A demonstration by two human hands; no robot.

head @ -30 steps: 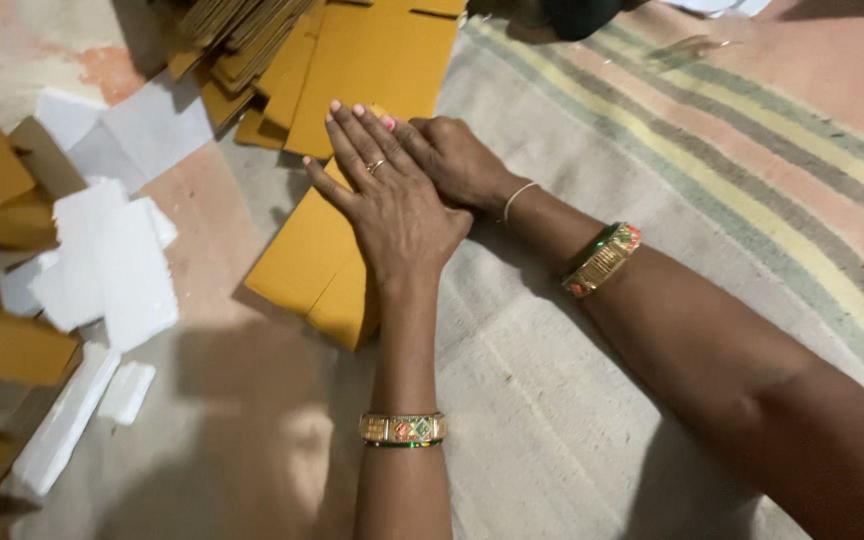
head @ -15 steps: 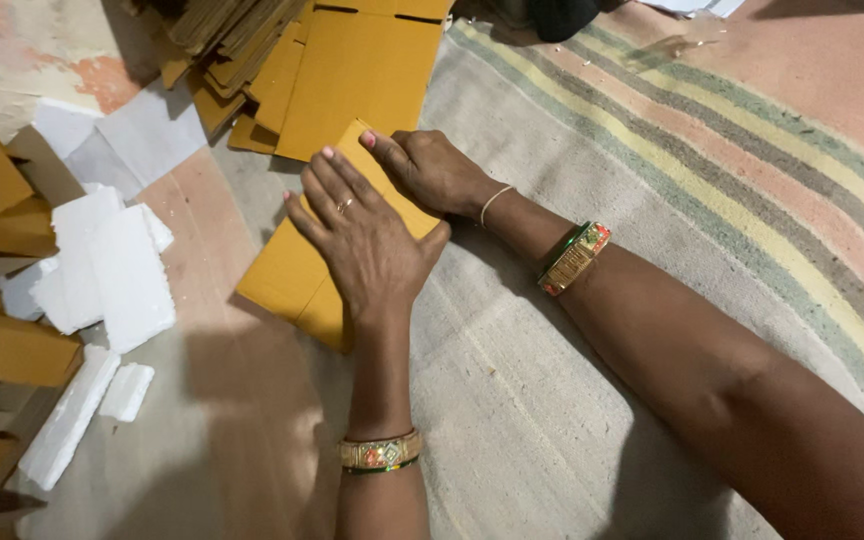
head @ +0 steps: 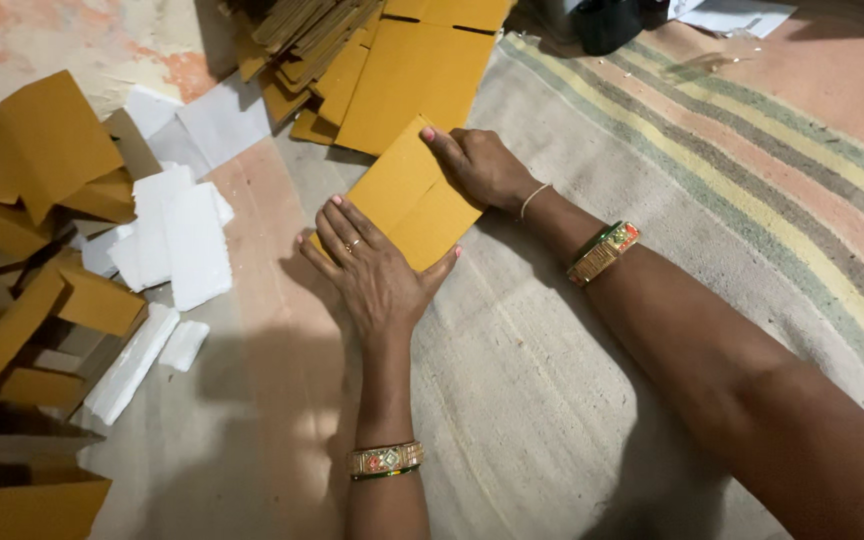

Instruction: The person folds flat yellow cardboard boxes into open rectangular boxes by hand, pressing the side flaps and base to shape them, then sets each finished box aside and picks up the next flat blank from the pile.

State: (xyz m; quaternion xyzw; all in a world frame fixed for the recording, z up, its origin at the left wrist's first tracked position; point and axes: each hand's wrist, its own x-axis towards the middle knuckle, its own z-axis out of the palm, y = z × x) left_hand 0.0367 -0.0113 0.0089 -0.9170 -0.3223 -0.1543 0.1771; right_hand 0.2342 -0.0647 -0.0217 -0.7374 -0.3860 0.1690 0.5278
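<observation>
A person works seated on the floor, where a striped woven mat [head: 652, 200] in beige, green, yellow and pink covers the ground beside a patch of bare, worn pink and grey floor [head: 252, 200]. At the centre of the mat's left edge lies a folded yellow-brown cardboard piece [head: 407, 195], flat, its long axis running diagonally from lower left to upper right, its upper corner pointing toward a stack of flat cardboard sheets [head: 402, 70] just beyond it. The left hand [head: 377, 275] lies palm-down on the piece's near end, fingers [head: 337, 225] spread and pressing flat. The right hand [head: 482, 165] rests on the piece's far right edge, fingers curled over that edge and pressed together against it. Both wrists carry gold bangles. To the left of the cardboard piece, white foam blocks [head: 177, 245] are scattered on the bare floor, and farther left stand assembled yellow-brown boxes [head: 47, 140], heaped loosely. Beyond the stack, a dark object sits at the mat's far edge, too cropped to identify.
</observation>
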